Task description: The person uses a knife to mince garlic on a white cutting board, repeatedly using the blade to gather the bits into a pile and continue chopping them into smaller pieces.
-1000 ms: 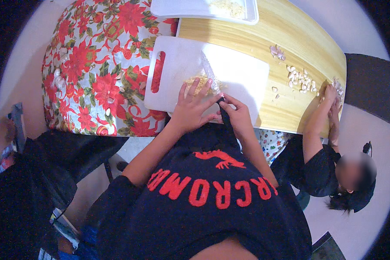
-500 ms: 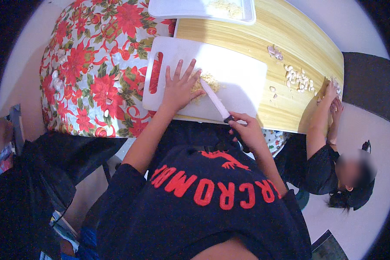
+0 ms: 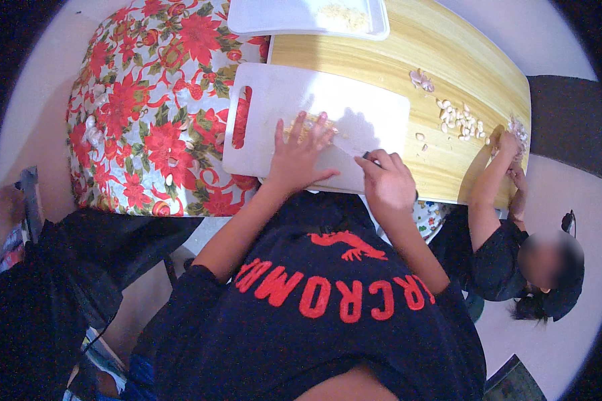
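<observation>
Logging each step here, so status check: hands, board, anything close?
Left hand flat on chopped garlic. Right hand grips knife. White cutting board under both. Co-worker's hand apart, right.

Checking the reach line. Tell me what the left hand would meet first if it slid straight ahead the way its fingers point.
The left hand already has its fingertips at the small pile of chopped pieces on the white cutting board; that pile comes first, then bare board.

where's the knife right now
In the head view the knife lies flat-bladed on the white cutting board, gripped by the right hand, just right of the left hand.
</observation>
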A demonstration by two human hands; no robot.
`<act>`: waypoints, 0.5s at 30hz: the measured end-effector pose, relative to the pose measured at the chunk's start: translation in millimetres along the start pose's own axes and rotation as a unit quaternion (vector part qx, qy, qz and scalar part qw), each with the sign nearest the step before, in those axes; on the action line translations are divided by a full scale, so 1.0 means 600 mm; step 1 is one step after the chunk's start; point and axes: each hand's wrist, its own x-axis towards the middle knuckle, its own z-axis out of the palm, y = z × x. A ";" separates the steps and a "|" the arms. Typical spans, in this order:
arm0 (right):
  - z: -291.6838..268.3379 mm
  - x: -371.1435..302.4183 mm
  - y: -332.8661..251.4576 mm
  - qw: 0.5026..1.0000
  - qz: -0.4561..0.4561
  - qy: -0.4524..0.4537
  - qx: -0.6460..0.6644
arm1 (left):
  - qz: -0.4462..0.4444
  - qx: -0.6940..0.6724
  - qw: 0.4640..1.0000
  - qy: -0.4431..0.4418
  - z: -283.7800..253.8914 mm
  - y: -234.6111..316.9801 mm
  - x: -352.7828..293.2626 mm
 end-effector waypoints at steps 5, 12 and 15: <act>-0.002 -0.023 0.055 0.999 0.012 -0.036 0.012 | -0.038 0.026 0.999 -0.016 0.027 -0.052 -0.004; 0.123 -0.078 0.141 0.972 0.169 0.050 0.154 | -0.065 -0.008 0.998 0.010 -0.002 -0.067 0.016; 0.164 -0.080 0.065 0.973 0.127 0.028 0.192 | -0.078 -0.031 0.996 -0.020 -0.025 -0.069 0.011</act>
